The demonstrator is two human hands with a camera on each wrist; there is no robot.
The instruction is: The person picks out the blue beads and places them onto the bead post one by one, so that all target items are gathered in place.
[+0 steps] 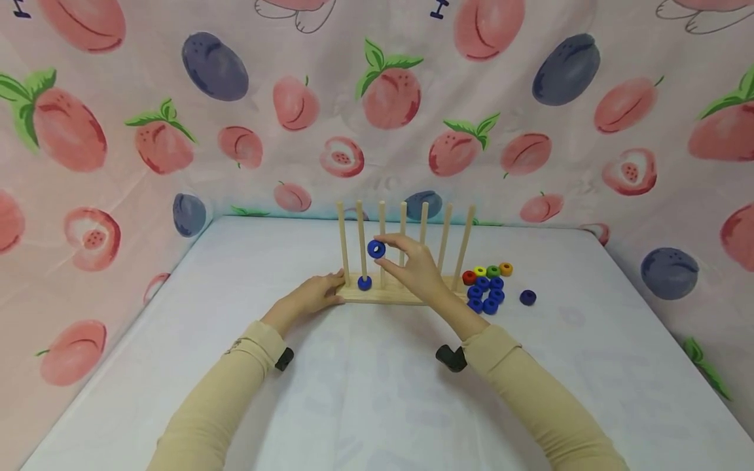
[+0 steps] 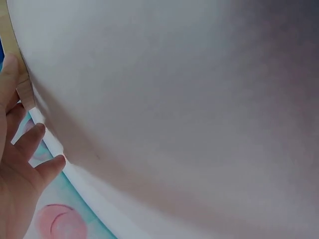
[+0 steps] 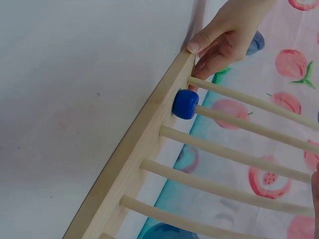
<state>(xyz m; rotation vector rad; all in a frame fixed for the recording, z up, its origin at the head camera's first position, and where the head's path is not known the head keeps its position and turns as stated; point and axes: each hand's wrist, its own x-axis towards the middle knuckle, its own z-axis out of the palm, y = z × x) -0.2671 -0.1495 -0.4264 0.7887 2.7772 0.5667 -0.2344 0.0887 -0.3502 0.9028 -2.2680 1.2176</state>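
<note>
The right hand (image 1: pixel 415 268) pinches a blue ring (image 1: pixel 371 251) between finger and thumb, so those fingers are narrow, just the width of the ring. The ring is up in the air, at the left tip of the right hand. Seen from the head, it covers part of the third peg (image 1: pixel 381 219) from the left, below its top, and is just right of the second peg (image 1: pixel 362 242). I can't tell how far in front it is. Its hole faces the person, but the pegs stand up, so hole and peg do not point the same way.

The left hand (image 1: pixel 309 296) holds the left end of the base (image 1: pixel 383 297), thumb in front and fingers behind. The base is long from left to right. A low ring (image 1: pixel 364 285) sits on the second peg, down at the base.

There is lots of bare tabletop (image 1: pixel 365 392) in front. The fruit cloth (image 1: pixel 389 176) is behind the pegs. Loose rings (image 1: pixel 483 288) crowd the right end, by the right arm (image 1: pixel 456 311).
</note>
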